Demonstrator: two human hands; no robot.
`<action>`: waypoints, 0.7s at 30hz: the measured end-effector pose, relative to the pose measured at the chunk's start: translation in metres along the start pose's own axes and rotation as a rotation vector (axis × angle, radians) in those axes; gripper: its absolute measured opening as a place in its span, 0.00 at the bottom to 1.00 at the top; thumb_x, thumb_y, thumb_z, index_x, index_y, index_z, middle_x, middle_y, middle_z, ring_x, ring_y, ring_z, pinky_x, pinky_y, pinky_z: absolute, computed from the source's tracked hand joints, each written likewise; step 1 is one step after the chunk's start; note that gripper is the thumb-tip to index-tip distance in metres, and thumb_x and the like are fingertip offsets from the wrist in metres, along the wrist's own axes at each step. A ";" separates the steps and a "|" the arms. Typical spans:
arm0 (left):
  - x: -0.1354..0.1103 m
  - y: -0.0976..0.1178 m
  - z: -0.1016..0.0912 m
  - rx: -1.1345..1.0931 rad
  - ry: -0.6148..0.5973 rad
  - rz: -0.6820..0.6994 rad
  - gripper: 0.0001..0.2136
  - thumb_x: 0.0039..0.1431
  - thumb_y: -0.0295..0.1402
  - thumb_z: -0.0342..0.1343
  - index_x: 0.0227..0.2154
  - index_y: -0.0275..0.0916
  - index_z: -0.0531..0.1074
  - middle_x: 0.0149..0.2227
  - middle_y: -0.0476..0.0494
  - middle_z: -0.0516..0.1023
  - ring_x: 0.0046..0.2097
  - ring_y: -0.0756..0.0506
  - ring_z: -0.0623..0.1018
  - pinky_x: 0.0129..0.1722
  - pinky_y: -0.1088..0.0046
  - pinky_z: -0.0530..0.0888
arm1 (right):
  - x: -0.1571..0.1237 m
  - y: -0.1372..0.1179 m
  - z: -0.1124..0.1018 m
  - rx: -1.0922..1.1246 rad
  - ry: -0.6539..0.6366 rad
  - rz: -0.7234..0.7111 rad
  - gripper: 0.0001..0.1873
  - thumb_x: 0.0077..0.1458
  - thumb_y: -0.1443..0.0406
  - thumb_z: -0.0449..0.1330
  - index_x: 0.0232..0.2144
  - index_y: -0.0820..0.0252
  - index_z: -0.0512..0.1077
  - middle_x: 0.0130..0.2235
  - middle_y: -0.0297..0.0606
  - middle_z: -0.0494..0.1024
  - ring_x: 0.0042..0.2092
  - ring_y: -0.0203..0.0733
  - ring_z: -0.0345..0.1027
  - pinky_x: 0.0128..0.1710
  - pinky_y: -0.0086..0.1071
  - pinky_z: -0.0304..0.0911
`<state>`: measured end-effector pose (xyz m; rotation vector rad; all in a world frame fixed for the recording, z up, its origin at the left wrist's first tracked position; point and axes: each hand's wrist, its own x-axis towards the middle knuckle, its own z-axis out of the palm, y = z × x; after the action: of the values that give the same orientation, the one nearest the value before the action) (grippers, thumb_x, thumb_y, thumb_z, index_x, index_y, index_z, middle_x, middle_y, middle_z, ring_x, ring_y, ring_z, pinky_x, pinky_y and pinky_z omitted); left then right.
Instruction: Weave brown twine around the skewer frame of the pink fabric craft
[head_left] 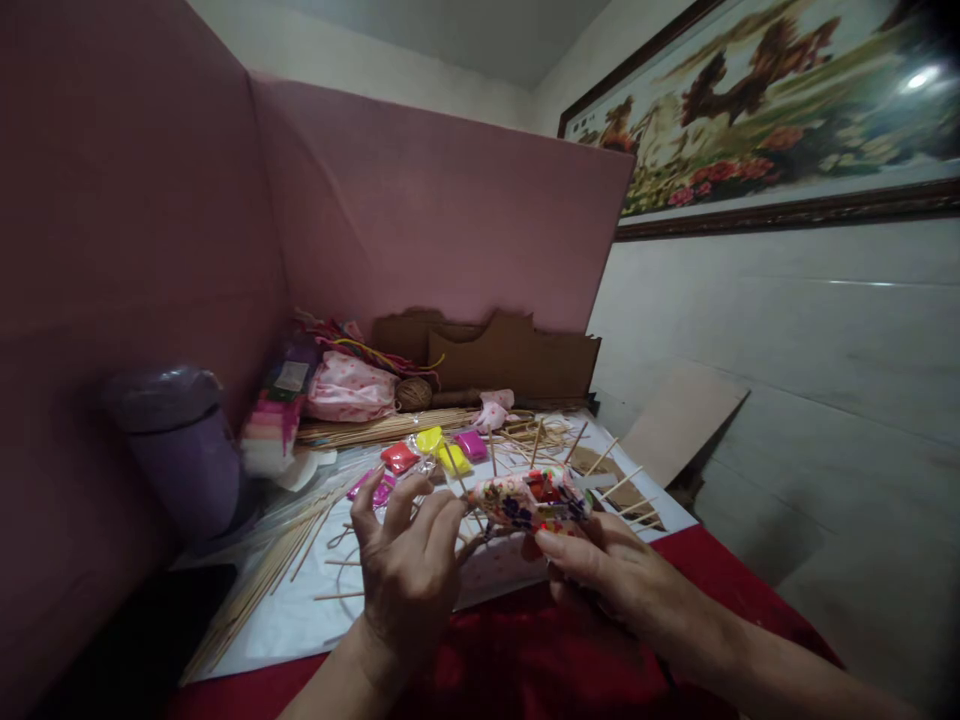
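Observation:
A bundle of floral-patterned cloth [525,500], white with red and dark blue flowers, is held above the table with thin wooden sticks showing around and behind it. Its right end is gripped by my right hand [607,560], the thumb lying along the near side. At the bundle's left end is my left hand [409,560], back towards me, fingers bent and pinched inward near a thin stick [454,465]. The left thumb and whatever it presses on are hidden. Whether the sticks are fixed to the bundle I cannot tell.
Red, yellow and magenta packets [400,457] lie behind the hands. Long wooden sticks [262,590] lie at the left, beside a purple bin [180,460]. Further back are a twine ball [413,394], pink spotted cloth [351,387] and cardboard [510,360]. Red cloth [517,660] covers the near edge.

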<state>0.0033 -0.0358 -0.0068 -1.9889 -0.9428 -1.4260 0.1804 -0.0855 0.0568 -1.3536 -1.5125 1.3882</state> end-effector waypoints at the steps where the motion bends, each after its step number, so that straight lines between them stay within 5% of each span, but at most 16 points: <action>1: 0.000 0.000 0.001 0.000 0.008 0.005 0.06 0.47 0.29 0.61 0.30 0.37 0.70 0.28 0.49 0.79 0.37 0.41 0.73 0.51 0.48 0.57 | 0.000 0.001 0.000 -0.009 -0.005 0.003 0.21 0.50 0.49 0.55 0.22 0.62 0.64 0.21 0.29 0.62 0.21 0.28 0.51 0.21 0.24 0.49; 21: -0.001 -0.001 0.003 0.002 0.022 0.002 0.04 0.49 0.25 0.58 0.29 0.37 0.71 0.28 0.48 0.79 0.38 0.42 0.73 0.51 0.48 0.56 | 0.007 0.015 -0.003 -0.037 -0.019 -0.084 0.21 0.52 0.49 0.53 0.21 0.60 0.63 0.20 0.28 0.58 0.22 0.29 0.48 0.20 0.25 0.47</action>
<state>0.0042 -0.0333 -0.0089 -1.9684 -0.9318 -1.4418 0.1848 -0.0798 0.0420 -1.2875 -1.5962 1.3301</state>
